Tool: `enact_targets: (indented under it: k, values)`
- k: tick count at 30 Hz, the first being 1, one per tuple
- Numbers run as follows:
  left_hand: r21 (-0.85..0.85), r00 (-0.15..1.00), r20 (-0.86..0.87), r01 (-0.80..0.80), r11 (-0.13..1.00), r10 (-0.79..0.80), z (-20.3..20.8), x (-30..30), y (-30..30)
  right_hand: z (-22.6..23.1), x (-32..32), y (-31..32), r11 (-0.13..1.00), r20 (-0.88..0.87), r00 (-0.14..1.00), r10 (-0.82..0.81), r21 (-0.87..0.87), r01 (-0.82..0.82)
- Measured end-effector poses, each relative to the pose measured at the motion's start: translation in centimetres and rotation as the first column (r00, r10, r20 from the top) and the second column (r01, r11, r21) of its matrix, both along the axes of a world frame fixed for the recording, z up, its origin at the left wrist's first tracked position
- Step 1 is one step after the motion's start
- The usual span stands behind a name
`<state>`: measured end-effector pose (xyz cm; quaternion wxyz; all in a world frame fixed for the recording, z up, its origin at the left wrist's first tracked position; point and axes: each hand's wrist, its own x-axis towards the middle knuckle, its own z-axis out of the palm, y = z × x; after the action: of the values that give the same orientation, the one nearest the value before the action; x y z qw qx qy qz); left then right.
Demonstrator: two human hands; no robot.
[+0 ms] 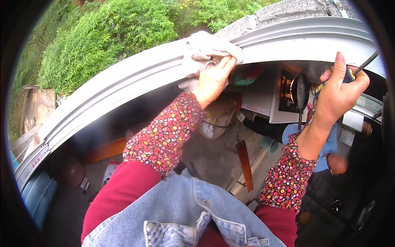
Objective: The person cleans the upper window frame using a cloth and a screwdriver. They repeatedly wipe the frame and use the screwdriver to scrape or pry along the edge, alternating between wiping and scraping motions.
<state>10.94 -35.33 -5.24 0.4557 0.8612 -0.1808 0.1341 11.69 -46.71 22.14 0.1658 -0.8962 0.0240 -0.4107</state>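
A long white window frame [103, 101] with grooved tracks curves across in front of me. My left hand [212, 84] is closed on a crumpled whitish cloth [205, 51], pressed against the frame's rail. Part of the cloth hangs over the near side of the rail. My right hand [341, 92] is raised at the right end of the frame, fingers wrapped round a screwdriver [365, 62]. Its dark metal shaft points up and right; most of its yellow and dark blue handle is hidden in my grip. The thumb sticks up.
Green plants [119, 33] and a grey stone ledge [284, 16] lie beyond the frame. Far below, a black pan [302, 90] sits on a stove near a person in blue [321, 158]. A brown wooden board [245, 166] and a teal bucket [270, 144] are also down there.
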Motion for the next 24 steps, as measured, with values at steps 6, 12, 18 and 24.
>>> enact_targets:
  k: [6,12,18,24]
  values:
    - [0.260,0.997,-0.059,-0.034,0.965,0.051,-1.7,0.8,-1.0,0.1,-0.1,0.5,1.000,0.007,1.000,-0.011,0.014,0.011]
    - [-0.196,0.973,-0.229,-0.007,0.981,-0.039,-2.5,1.5,-0.9,0.1,0.2,0.4,0.998,-0.021,0.998,-0.057,-0.012,0.057]
    - [-0.388,0.858,-0.446,0.071,0.919,-0.255,1.9,3.6,-0.1,-0.5,0.4,-1.1,0.989,0.008,0.997,-0.072,-0.127,0.073]
    - [-0.658,0.902,-0.159,0.207,0.724,-0.402,10.7,3.3,-0.2,-0.6,0.3,-0.6,0.995,-0.004,0.998,-0.058,-0.084,0.058]
